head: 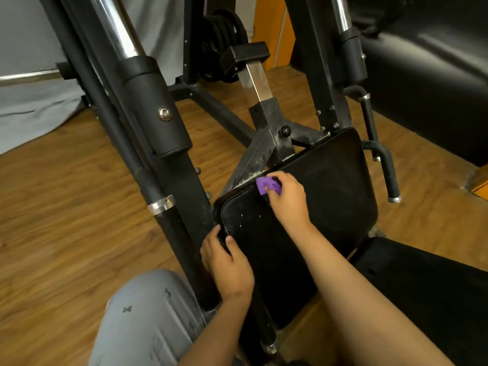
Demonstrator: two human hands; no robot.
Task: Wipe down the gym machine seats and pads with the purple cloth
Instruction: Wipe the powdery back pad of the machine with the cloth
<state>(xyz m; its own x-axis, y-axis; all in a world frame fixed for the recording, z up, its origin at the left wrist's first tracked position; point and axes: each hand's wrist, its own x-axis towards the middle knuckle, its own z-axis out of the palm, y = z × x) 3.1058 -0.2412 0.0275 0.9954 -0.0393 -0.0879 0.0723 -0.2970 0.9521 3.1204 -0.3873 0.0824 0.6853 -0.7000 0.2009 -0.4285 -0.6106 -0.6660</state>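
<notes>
Risk one: cloth [268, 185] is bunched small under my right hand [286, 200], so only a narrow strip of the pad [330, 186] gets contact on each pass. I judge missed bands likely unless it is spread flatter.

Risk two: white specks [245, 220] lie on the pad near its left corner, between the two hands. A pass along the far edge alone would leave them, and a light drag might only smear them about.

Risk three: cloth sits at the pad's far-left edge, just beside the scuffed metal bracket [253, 165]. An overshoot would carry it onto the bracket, pick up grime and bring it back onto the pad. Knuckles could also knock the steel.

Risk four: second pad [422, 286] at lower right has no cloth on it. Easy to skip; I judge it not yet done.

Hands.
Right: fingers curled down over the cloth, clutching it and pressing it to the pad. Purple shows ahead of the knuckles; the rest is hidden under the palm.
Left hand [227, 262]: grips the pad's near-left corner, thumb on top, fingers wrapped over the rim out of sight, close beside the black post [169, 186]. It carries no cloth. Whether it steadies the pad or merely rests there, I cannot tell.
</notes>
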